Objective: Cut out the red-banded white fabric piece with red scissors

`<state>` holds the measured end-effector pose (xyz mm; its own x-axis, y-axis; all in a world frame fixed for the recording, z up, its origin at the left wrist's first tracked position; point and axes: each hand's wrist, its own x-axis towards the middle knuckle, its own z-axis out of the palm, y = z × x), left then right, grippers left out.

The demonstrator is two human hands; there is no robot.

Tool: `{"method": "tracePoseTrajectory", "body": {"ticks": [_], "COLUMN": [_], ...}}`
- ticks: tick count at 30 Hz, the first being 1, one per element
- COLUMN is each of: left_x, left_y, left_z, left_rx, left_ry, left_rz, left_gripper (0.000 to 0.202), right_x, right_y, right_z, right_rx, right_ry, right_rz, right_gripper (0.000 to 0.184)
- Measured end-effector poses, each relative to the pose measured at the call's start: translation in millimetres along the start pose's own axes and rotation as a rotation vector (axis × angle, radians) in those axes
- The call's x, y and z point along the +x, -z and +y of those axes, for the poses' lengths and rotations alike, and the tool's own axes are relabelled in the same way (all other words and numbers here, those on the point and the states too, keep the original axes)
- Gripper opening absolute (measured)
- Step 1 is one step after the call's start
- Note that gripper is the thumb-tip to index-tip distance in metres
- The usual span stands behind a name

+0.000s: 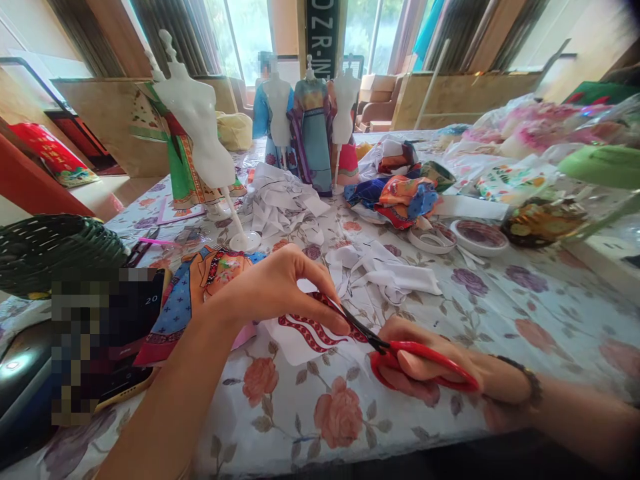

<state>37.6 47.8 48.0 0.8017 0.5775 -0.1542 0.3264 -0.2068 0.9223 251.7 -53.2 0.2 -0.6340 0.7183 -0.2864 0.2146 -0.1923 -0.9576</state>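
My right hand (425,367) is wrapped round the red handles of a pair of scissors (377,342), whose dark blades point up and left. Between the thumb and fingers of my left hand (285,283) is a red patterned strip of fabric (356,331), and the scissor blades lie along it. Just below that hand a white piece of fabric (290,348) printed with curved red bands (313,335) rests on the flowered tablecloth (400,427). Whether the held strip is joined to this piece, I cannot tell.
White offcuts (385,270) lie beyond my hands. A white mannequin (200,127) stands at back left, near a dressed one (315,133). Left are a phone (135,333), colourful fabric (180,303) and a dark green basket (55,253). Tape rolls (479,237) sit at right.
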Motion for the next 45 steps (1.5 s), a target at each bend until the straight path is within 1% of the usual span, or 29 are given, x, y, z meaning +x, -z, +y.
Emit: {"method": "tracePoseTrajectory", "body": {"ticks": [7,11,14,15,18,20,22,24,28,34,40,45], "left_x": [0.3,-0.5,-1.2,-1.2,-0.2,0.6,0.8,0.2,-1.2,0.4,-0.9,-1.1], "left_y": [-1.5,-1.9,-2.3,-2.4,-2.4,-2.3,-2.7,-3.4,-4.0,-0.2,0.3,0.0], "left_z": [0.8,2.1,1.1,0.4,-1.6,-1.7,-0.5,1.8,4.8,-0.9,-3.1,-3.2], "left_rx": [-0.007,0.002,-0.017,-0.024,-0.034,-0.032,-0.033,-0.035,-0.024,0.033,0.04,0.051], "left_ry": [0.013,0.015,0.019,0.021,0.017,-0.005,-0.031,-0.028,-0.01,-0.051,0.015,0.044], "left_rz": [-0.038,-0.043,-0.049,-0.049,-0.049,-0.053,-0.055,-0.052,-0.036,-0.064,-0.053,-0.068], "left_gripper": [0.013,0.014,0.012,0.011,0.01,0.009,0.009,0.008,0.009,0.011,0.016,0.021], "right_x": [-4.2,-4.9,-4.2,-3.5,-0.5,1.2,1.5,0.3,-3.5,-7.1,-6.3,-4.0], "right_y": [1.1,2.5,4.4,5.6,10.5,12.8,13.1,11.0,3.6,-1.5,1.4,-0.8], "right_z": [3.4,5.3,4.5,3.8,1.0,-1.1,-2.5,-2.5,0.6,3.8,0.8,-0.6], "right_rx": [0.015,-0.005,-0.027,-0.032,-0.053,-0.071,-0.073,-0.049,0.032,0.092,0.061,0.051], "right_ry": [0.045,0.052,0.091,0.108,0.158,0.163,0.142,0.106,0.025,-0.053,-0.062,-0.022], "right_rz": [0.0,-0.073,-0.076,-0.09,-0.206,-0.238,-0.221,-0.192,-0.089,0.002,-0.053,-0.017], "right_gripper": [0.063,0.062,0.059,0.058,0.058,0.059,0.06,0.06,0.064,0.064,0.066,0.067]}}
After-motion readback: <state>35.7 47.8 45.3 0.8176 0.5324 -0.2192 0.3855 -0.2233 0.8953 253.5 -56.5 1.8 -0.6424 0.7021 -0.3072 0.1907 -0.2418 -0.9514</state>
